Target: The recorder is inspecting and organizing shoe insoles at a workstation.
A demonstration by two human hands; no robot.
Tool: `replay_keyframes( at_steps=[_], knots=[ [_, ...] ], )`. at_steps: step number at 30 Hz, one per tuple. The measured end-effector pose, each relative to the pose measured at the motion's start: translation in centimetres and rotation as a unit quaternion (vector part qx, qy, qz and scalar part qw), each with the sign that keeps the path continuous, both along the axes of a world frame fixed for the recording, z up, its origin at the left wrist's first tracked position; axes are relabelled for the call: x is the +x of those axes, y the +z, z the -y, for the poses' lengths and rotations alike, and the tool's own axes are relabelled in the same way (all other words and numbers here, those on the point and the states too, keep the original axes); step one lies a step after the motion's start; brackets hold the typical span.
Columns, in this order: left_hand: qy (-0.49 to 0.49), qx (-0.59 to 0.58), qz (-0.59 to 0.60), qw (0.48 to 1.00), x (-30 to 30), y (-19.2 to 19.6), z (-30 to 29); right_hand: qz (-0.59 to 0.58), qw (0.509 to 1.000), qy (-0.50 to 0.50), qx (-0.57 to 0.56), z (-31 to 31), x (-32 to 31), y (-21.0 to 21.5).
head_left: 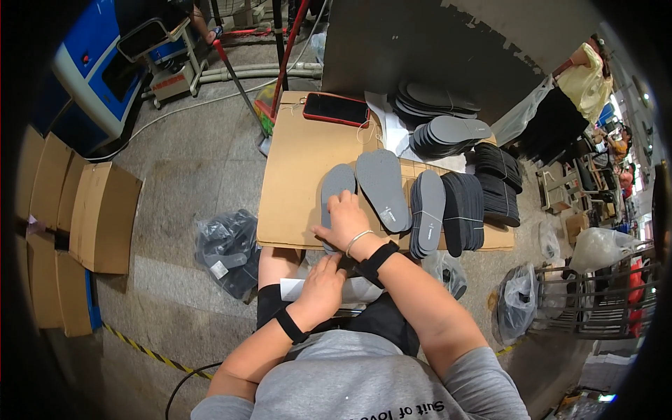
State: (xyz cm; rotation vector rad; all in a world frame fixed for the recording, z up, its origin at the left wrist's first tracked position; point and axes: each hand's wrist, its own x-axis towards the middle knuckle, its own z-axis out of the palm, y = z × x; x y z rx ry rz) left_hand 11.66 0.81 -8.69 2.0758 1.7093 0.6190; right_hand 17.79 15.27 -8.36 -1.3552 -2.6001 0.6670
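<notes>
The fingers (334, 210) of the right hand (348, 222) lie loosely curled and pressed down on the near half of a grey insole (334, 187); they rest flat on it rather than pinching it, though whether the thumb hooks under its edge cannot be told. That insole lies flat near the front edge of the cardboard-covered table (294, 175), toward the middle of that edge, its long axis running away from the person, heel end close to the edge and under the hand, toe end pointing toward the far side. So the free length of the insole stretches straight out beyond the fingertips.

The left hand (323, 285) is lower, below the front edge of the table and over the lap, fingers together and laid on a pale sheet or bag (297, 288); it does not touch the insole, and the right hand is plainly the nearer one.

Just right of the held insole lies a second grey insole (383, 187), slightly angled, its long axis also running front to back. Further right stands a row of dark insole stacks (448, 210) set on edge, and more piles (448, 133) sit toward the far right corner. A phone in a red case (336, 109) lies along the far edge. Flat cardboard boxes (77, 224) stand on the floor to the left.
</notes>
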Motion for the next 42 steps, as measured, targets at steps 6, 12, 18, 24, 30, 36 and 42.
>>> replay_keyframes(
  at_steps=[6,12,18,24,30,36,42],
  knots=[
    [-0.02,-0.091,0.021,0.995,-0.9,1.4,0.3,-0.066,0.997,-0.019,0.034,-0.1,0.9,0.9],
    [0.022,-0.104,0.12,0.987,-3.1,1.6,-1.0,-0.11,0.989,-0.006,0.096,-2.0,6.4,4.3],
    [0.023,-0.096,0.126,0.987,-3.4,2.5,-1.9,-0.069,0.975,0.177,-0.114,2.3,9.2,3.1],
    [0.039,-0.065,0.167,0.983,-2.8,1.9,-2.0,-0.147,0.956,0.091,-0.237,3.5,8.7,2.6],
    [0.053,-0.089,0.135,0.985,-3.0,1.2,-2.2,-0.102,0.969,0.176,0.138,5.5,8.4,2.0],
    [0.048,-0.084,0.15,0.984,-3.0,0.4,-2.6,-0.116,0.94,0.207,0.245,6.2,8.8,1.2],
    [0.066,-0.074,0.066,0.993,-1.9,0.4,-1.6,-0.251,0.966,0.015,-0.052,3.5,7.2,1.3]
  ],
)
